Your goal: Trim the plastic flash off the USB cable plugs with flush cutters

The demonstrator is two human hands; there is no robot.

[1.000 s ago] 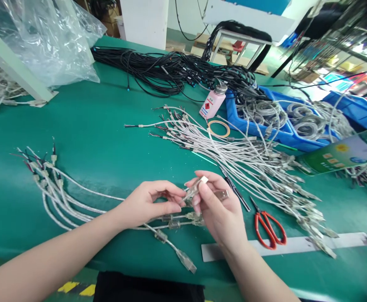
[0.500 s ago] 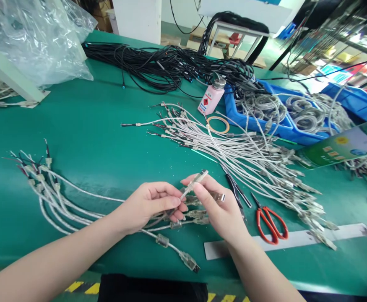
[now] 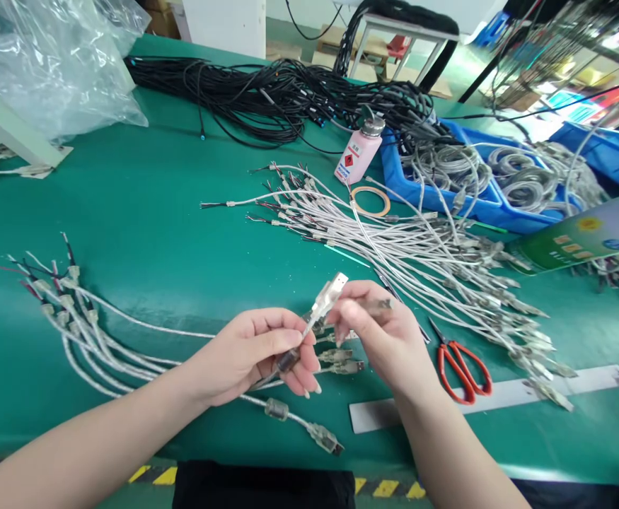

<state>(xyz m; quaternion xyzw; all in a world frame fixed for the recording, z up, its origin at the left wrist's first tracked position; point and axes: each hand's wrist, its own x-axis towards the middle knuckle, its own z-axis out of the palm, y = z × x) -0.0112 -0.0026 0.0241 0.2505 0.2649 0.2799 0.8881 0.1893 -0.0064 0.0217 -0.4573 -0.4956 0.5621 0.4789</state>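
My left hand (image 3: 274, 350) pinches a clear-jacketed USB cable just behind its plug (image 3: 330, 293), which points up and away. A dark ferrite bead (image 3: 288, 360) on a cable shows under the left thumb. My right hand (image 3: 380, 329) is just right of that plug, its fingers curled around another, blurred USB plug (image 3: 377, 305). Below the hands, more USB plugs (image 3: 344, 366) lie on the table, and one cable end (image 3: 326, 438) sits nearer me. Stripped wire ends (image 3: 49, 283) of this bundle fan out at the left.
A large pile of white USB cables (image 3: 394, 247) lies right of centre. Around it are red-handled scissors (image 3: 463, 371), a steel ruler (image 3: 373, 417), a tape roll (image 3: 371, 201), a pink bottle (image 3: 359, 152) and blue bins (image 3: 394, 177). Black cables (image 3: 224, 99) and a plastic bag (image 3: 54, 71) lie behind.
My right thumb and fingers have let go of the plug in my left hand and moved slightly right. That plug now stands more upright. The view has shifted slightly.
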